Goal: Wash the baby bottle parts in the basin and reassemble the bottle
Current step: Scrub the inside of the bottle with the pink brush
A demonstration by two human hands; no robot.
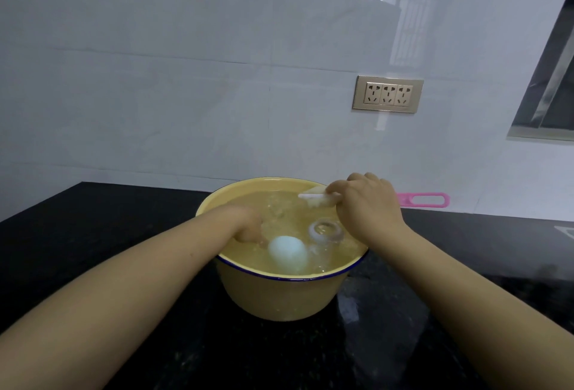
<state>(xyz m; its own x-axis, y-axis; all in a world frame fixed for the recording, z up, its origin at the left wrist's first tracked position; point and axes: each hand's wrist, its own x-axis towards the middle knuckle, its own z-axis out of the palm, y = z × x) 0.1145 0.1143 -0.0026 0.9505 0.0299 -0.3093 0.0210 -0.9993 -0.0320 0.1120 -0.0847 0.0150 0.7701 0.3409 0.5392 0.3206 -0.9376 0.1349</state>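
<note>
Baby bottle parts float in one yellow enamel basin (281, 296) with a thin dark blue rim, standing on a black speckled stone counter (93, 249) and nearly full of water. Nearest in the water is a smooth pale blue domed cap (288, 254); just beside it to the right lies the clear bottle (326, 232), its round mouth turned up toward the camera.

Both bare forearms reach in from the near corners. The left hand (248, 228) dips into the water at the basin's left side, its fingers curled downward under the surface; whether they grip anything I cannot tell. The right hand (366, 203) is raised over the far right rim, fingers clenched around a white brush (316, 198) with a pale spongy head.

Beyond, a pink plastic looped handle (425, 200) lies on the counter against the glossy white wall, which bears one gold plate with three sockets (388, 94).
</note>
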